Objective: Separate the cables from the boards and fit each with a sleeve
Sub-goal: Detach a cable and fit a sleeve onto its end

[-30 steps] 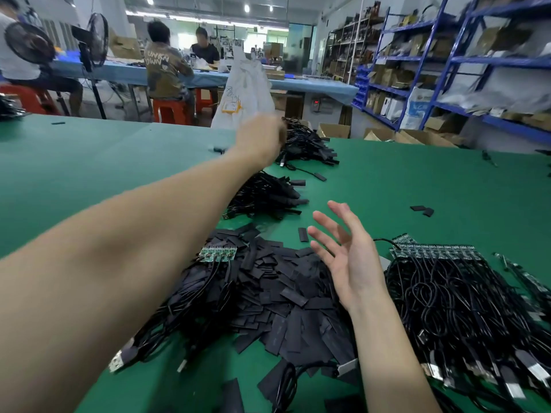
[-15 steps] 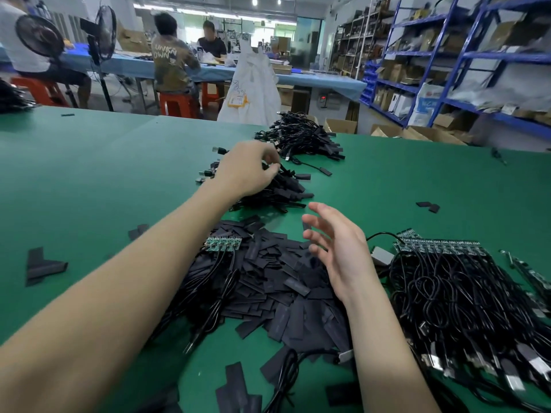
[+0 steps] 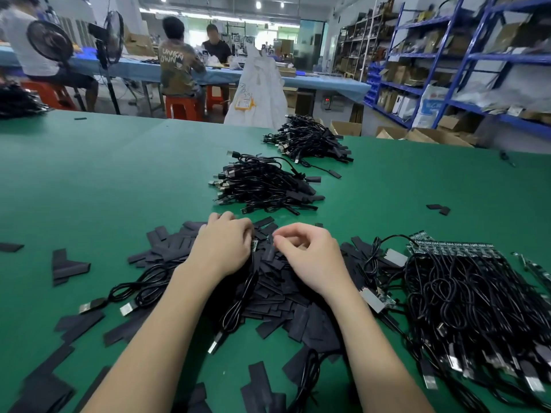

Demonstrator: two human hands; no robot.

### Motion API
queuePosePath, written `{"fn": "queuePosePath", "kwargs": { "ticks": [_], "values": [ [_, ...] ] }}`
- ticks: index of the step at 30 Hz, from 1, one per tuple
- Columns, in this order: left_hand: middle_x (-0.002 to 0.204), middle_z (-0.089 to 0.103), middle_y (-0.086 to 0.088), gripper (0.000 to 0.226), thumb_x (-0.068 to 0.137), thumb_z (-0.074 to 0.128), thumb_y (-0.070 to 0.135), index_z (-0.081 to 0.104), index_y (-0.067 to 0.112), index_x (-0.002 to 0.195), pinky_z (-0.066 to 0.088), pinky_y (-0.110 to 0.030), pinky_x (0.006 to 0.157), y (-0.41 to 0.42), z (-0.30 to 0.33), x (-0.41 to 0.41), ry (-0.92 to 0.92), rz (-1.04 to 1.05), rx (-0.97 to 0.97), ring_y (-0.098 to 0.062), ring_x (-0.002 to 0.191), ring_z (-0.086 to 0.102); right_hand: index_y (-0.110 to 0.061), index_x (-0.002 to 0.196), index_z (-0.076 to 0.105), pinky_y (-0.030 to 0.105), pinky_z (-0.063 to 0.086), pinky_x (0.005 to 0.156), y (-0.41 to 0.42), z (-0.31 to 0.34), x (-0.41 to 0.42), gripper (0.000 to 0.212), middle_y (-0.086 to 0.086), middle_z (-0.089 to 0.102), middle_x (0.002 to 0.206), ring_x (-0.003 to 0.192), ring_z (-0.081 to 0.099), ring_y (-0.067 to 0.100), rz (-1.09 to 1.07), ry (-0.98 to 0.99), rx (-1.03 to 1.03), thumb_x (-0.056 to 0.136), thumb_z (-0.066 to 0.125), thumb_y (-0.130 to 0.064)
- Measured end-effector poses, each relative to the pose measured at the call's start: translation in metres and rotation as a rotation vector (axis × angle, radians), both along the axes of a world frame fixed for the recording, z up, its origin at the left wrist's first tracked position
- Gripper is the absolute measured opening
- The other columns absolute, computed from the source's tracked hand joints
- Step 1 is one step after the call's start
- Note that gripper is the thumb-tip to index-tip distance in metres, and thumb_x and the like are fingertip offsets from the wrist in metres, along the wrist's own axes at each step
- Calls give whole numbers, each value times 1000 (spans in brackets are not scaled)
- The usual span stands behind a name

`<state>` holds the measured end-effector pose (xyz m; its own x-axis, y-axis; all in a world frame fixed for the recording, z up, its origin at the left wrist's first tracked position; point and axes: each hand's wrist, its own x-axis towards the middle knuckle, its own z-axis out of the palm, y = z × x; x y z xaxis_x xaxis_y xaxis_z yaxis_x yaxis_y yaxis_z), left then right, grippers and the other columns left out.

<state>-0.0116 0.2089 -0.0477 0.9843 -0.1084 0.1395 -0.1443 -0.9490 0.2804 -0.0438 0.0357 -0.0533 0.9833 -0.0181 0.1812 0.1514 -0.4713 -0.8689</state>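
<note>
Over the heap of black sleeves [image 3: 277, 281] on the green worktop [image 3: 119, 180], the left hand [image 3: 222, 248] curls its grip round a small board [image 3: 254, 245] while the right hand [image 3: 310, 257] hovers beside it, fingers curled, its hold unclear.

I'm looking at a small electronics assembly workshop with a stockroom along one side. My green desk [image 3: 89, 180] carries heaps of black USB cables [image 3: 265, 186], a spread of flat black sleeves [image 3: 286, 281] and cables still joined to green circuit boards [image 3: 447, 248]. Across the room other workers [image 3: 179, 67] sit on orange stools [image 3: 179, 107] at a long blue bench [image 3: 313, 81], with standing fans [image 3: 113, 40] near them. Blue steel racks [image 3: 447, 64] on the right hold cardboard boxes, and more open cartons [image 3: 423, 135] sit on the floor.
</note>
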Motion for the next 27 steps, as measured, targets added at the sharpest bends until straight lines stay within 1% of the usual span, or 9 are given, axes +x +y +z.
{"fn": "queuePosePath", "kwargs": {
  "ticks": [2,5,7,11,13,15,18,23,27],
  "values": [
    [119,57,-8,27,103,39,26,62,26,117,42,-45,100,1,1,-2,22,-17,-8,-32,118,48,-34,87,75,6,42,59,3,-2,0,5,-31,69,76,71,62,-10,-15,-18,-90,88,70,-33],
    [116,57,-5,19,104,35,23,53,23,111,40,-45,99,0,3,-5,17,-40,-38,-29,116,46,-37,90,74,22,52,74,13,-4,-3,8,-29,70,78,83,65,-5,-33,-58,-217,86,68,-41],
    [107,58,-4,12,103,36,16,47,20,103,40,-43,93,-2,6,-4,-23,-103,-128,-30,107,47,-37,92,74,25,53,76,19,-4,-5,13,-30,70,77,81,64,-5,-48,-65,-210,85,69,-47],
    [73,53,5,17,99,40,5,50,16,90,31,-27,64,-5,15,-7,-100,-197,-409,-15,74,49,-30,84,77,15,47,63,25,-1,-5,8,-22,71,68,65,64,-6,-80,7,82,84,76,-38],
    [66,52,9,20,100,44,14,53,18,83,34,-17,57,-4,18,-8,-119,-172,-516,-4,61,45,-24,84,79,13,49,63,24,5,-6,5,-13,75,71,67,67,-3,-51,90,273,83,80,-29],
    [59,49,5,37,104,47,32,51,16,70,36,-19,56,-5,18,-9,-156,-143,-567,-8,56,42,-21,84,80,9,45,55,21,11,-9,4,-13,74,69,60,63,-6,-6,172,389,82,82,-24],
    [56,51,-16,63,105,44,45,49,0,61,36,-32,60,-12,18,-9,-247,-95,-559,-23,56,42,-22,84,80,12,36,44,17,19,-12,7,-14,69,67,47,51,-2,36,285,442,81,83,-27],
    [38,24,2,67,105,49,39,26,16,47,26,-29,51,-22,15,-9,-336,-19,-597,-18,44,28,-23,81,82,15,39,47,15,20,-14,7,-8,70,74,52,48,2,61,316,488,79,86,-28],
    [35,34,3,68,107,45,35,23,17,45,26,-28,49,-24,11,-8,-347,29,-634,-14,43,36,-25,77,82,14,43,49,16,20,-11,4,-13,71,69,52,52,-4,57,285,437,80,85,-26]
  ]
}}
